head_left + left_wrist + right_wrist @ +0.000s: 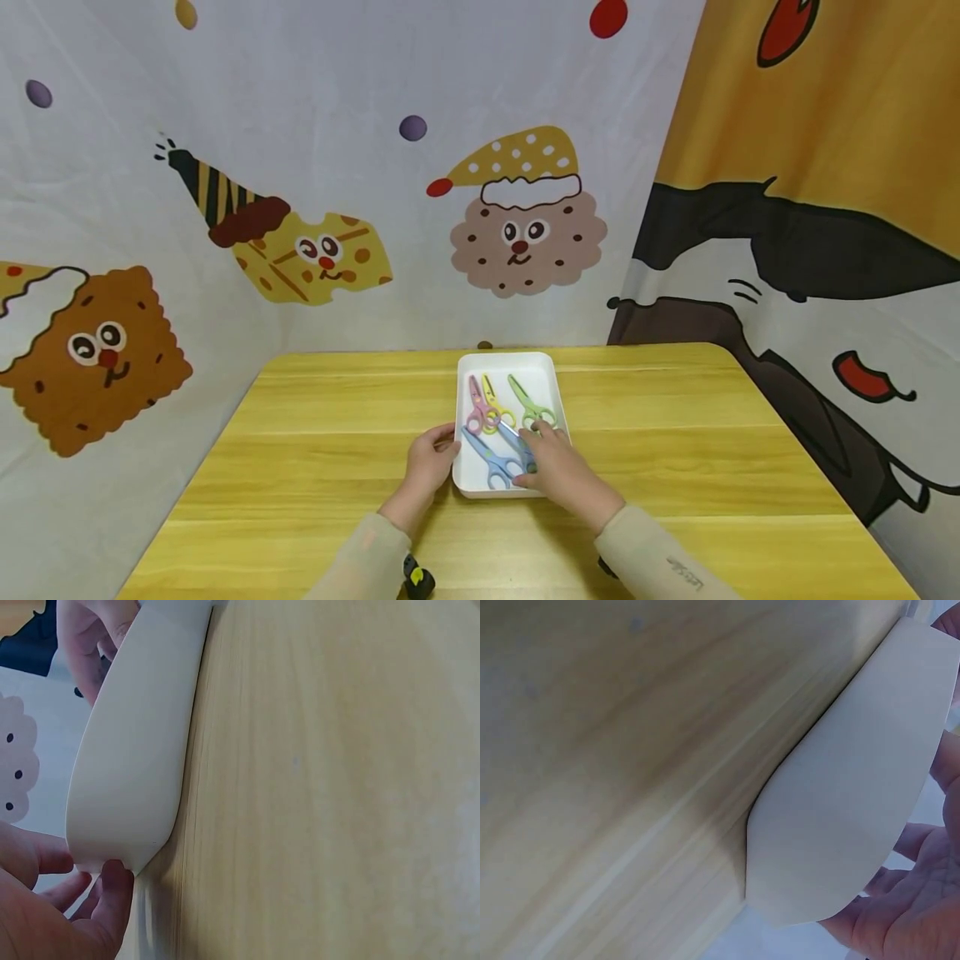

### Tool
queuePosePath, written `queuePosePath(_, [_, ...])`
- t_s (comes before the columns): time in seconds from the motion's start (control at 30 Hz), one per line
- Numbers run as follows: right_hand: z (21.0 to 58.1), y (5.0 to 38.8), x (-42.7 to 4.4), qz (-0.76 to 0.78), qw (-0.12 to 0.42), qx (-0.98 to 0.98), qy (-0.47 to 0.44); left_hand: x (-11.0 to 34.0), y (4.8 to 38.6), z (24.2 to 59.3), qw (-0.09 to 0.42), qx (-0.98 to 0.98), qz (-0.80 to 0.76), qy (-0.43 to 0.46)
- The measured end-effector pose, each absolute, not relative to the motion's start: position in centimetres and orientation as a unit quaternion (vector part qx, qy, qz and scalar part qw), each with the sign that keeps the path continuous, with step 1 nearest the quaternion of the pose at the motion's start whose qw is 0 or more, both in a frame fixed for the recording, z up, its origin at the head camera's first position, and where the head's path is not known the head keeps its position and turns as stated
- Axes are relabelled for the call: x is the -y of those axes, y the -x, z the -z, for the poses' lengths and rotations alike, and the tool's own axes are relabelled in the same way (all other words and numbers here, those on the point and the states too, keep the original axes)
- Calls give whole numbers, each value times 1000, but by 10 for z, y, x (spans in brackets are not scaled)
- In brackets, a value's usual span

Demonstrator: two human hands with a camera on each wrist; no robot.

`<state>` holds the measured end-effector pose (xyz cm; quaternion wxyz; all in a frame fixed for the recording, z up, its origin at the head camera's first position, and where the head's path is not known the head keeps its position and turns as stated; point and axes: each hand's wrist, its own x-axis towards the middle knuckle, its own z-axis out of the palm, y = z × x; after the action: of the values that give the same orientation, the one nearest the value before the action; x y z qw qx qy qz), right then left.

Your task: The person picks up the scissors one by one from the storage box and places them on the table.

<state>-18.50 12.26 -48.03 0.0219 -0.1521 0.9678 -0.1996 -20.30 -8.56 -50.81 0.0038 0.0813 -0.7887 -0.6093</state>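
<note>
A white tray [467, 492] on the table holds several child-size scissors. Pink scissors [476, 404] and yellow scissors [489, 393] cross near its middle, and green scissors [522, 394] lie to their right. In front are light blue scissors [487, 456] and darker blue scissors [513, 439], whose handles are partly hidden. My left hand [430, 460] holds the tray's left side, its fingertips against the wall and rim in the left wrist view. Over the front right of the tray, my right hand [564, 472] is spread around the darker blue scissors; fingertip contact is partly hidden.
The wooden table [337, 433] extends on both sides of the tray. Behind it hangs a printed cloth [337, 100] with cartoon figures. A small black object with a yellow mark [417, 577] shows beside the left sleeve.
</note>
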Motion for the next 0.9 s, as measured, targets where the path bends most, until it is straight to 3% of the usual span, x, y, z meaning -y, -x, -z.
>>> queuePosePath(0.4, [470,182,-114,157,53,-980,105,86,204,512,7,791,606,-80])
queuePosePath(0.9, [468,181,-113,163,44,-982,86,86,202,508,7,796,600,-78])
